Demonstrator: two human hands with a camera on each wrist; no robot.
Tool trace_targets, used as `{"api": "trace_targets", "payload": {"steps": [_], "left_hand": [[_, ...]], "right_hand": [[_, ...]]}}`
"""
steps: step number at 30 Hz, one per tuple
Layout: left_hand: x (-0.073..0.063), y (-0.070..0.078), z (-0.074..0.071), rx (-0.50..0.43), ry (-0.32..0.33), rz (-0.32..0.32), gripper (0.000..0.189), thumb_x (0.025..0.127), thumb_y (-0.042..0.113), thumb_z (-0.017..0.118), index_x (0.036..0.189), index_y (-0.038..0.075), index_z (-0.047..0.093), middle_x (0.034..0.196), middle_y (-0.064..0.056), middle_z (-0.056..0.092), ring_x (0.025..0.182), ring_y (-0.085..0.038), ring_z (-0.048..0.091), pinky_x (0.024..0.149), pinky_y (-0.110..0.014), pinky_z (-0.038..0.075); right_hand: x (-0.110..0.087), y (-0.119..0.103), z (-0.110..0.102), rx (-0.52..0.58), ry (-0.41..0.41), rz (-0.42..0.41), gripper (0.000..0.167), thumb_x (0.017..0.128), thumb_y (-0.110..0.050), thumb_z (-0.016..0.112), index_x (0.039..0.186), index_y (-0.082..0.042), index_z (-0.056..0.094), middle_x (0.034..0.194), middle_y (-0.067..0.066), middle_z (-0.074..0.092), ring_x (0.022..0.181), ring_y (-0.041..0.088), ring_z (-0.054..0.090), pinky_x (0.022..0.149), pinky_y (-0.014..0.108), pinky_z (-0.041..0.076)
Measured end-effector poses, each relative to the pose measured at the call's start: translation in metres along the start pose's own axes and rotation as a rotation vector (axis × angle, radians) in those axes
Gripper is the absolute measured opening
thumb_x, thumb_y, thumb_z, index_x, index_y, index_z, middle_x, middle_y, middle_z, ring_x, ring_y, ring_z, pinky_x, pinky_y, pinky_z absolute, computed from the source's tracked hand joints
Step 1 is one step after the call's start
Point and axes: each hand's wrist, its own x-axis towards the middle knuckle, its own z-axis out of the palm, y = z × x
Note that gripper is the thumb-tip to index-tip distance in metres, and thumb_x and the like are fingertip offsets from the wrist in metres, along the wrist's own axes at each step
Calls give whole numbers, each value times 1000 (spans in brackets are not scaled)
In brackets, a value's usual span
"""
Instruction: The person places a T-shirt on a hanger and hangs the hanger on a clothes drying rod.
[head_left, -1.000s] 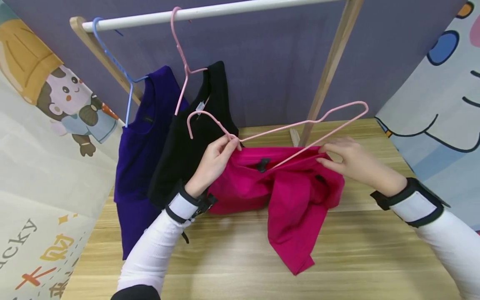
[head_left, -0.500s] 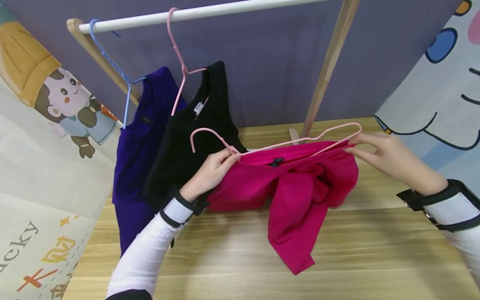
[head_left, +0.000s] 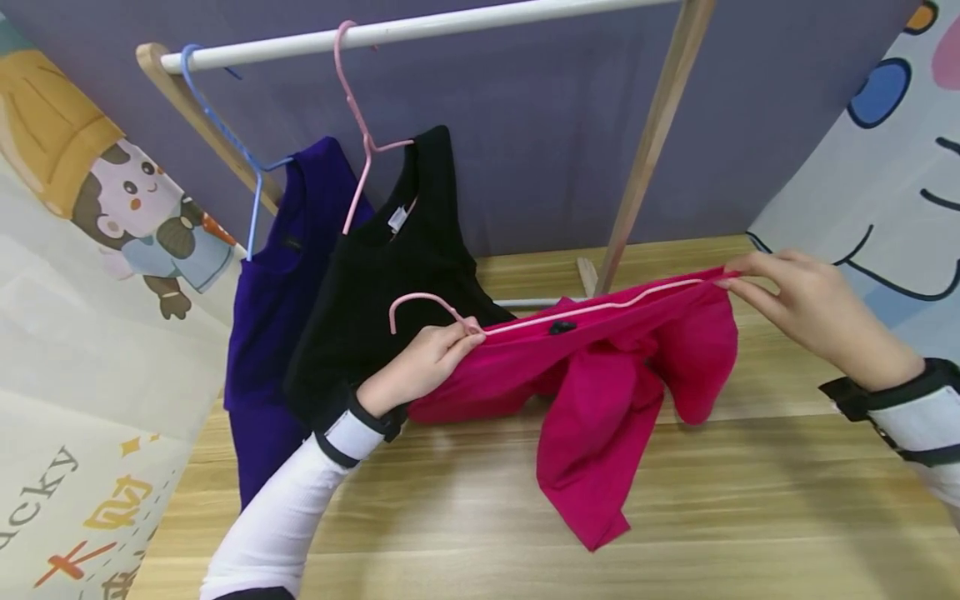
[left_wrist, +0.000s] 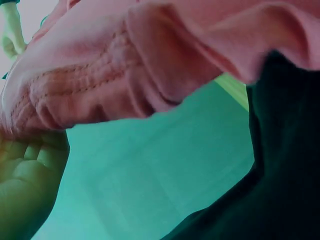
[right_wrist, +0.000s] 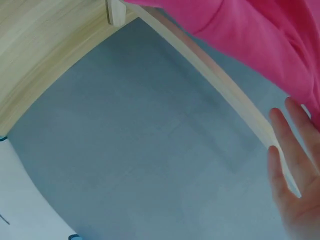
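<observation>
A pink clothes hanger point(head_left: 420, 295) lies along the opening of a magenta garment point(head_left: 600, 400), its hook standing out at the left. My left hand point(head_left: 423, 362) pinches the hanger just below the hook, with the garment's edge beside it. At the opening's right end, my right hand point(head_left: 817, 312) pinches the edge between thumb and finger. The hanger's right tip is hidden in the cloth there. A small black label point(head_left: 562, 327) shows inside the opening. In the right wrist view, some fingers point(right_wrist: 292, 145) of that hand are extended beside the cloth.
A white rail point(head_left: 450, 25) on wooden posts point(head_left: 660, 133) stands at the back. From it hang a purple top point(head_left: 277, 350) on a blue hanger point(head_left: 225, 125) and a black tank top point(head_left: 375, 308) on another pink hanger point(head_left: 358, 117). Wooden boards point(head_left: 697, 508) lie below.
My right hand has moved right, stretching the garment's edge over the hanger's right end, which is now inside the cloth. My left hand and the hook have come down slightly.
</observation>
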Motion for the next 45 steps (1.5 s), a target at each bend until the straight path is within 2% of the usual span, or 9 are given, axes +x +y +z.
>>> {"api": "trace_targets", "payload": {"steps": [3, 7, 11, 16, 21, 27, 31, 39, 45], "left_hand": [[0, 1, 3, 34, -25, 8, 14, 92, 10, 47, 82, 4, 55, 65, 2, 39, 64, -10, 41, 64, -22, 38], [2, 3, 6, 38, -14, 13, 13, 92, 10, 47, 83, 4, 55, 64, 2, 37, 59, -10, 38, 62, -22, 37], [7, 4, 8, 26, 16, 21, 12, 92, 9, 47, 87, 2, 55, 65, 1, 39, 59, -10, 38, 61, -22, 37], [9, 5, 10, 0, 28, 17, 11, 91, 8, 48, 87, 2, 56, 69, 0, 46, 64, -10, 43, 63, -21, 38], [13, 7, 12, -39, 33, 41, 11, 90, 6, 50, 84, 1, 57, 75, -3, 53, 74, -12, 49, 71, -22, 42], [18, 14, 16, -78, -3, 57, 12, 89, 6, 50, 94, -1, 59, 77, -3, 55, 70, -10, 46, 66, -20, 40], [22, 18, 19, -101, -10, 75, 9, 88, 6, 52, 91, 1, 59, 79, -3, 57, 69, -8, 46, 62, -18, 40], [21, 18, 20, -154, 4, 73, 21, 83, 11, 61, 101, 4, 53, 90, -5, 60, 78, -10, 56, 70, -19, 44], [16, 12, 16, -161, -14, 30, 42, 79, 15, 66, 116, 7, 48, 92, -2, 62, 71, -7, 52, 63, -20, 42]], "right_hand": [[3, -2, 0, 8, 6, -6, 48, 87, -44, 43, 85, 0, 62, 74, 12, 62, 63, 21, 53, 57, 18, 41], [13, -13, 1, 37, -1, 15, 15, 79, -11, 65, 87, 1, 60, 76, 11, 62, 63, 23, 57, 62, 7, 41], [23, -28, 9, 101, -13, 39, 28, 66, 9, 70, 90, 1, 58, 78, 10, 63, 65, 21, 59, 65, 3, 38], [29, -42, 21, 170, -64, 93, 32, 68, 7, 70, 96, -2, 58, 81, 9, 63, 51, 10, 46, 52, 11, 33], [33, -52, 32, 259, -149, 146, 26, 74, 5, 66, 96, -5, 57, 85, 7, 63, 57, 9, 49, 57, 8, 34], [36, -67, 49, 418, -272, 91, 29, 75, 5, 65, 99, -8, 57, 91, 5, 63, 61, 0, 45, 51, 15, 36], [38, -72, 59, 489, -338, 52, 41, 75, 7, 64, 113, -5, 52, 99, 9, 63, 78, 9, 57, 55, 18, 41], [33, -70, 65, 371, -360, 136, 25, 79, 0, 63, 104, -2, 59, 95, 8, 63, 82, 16, 58, 67, 30, 48], [25, -61, 59, 362, -280, 216, 15, 82, -5, 61, 97, -8, 61, 89, 2, 62, 68, 5, 46, 59, 16, 38]]}}
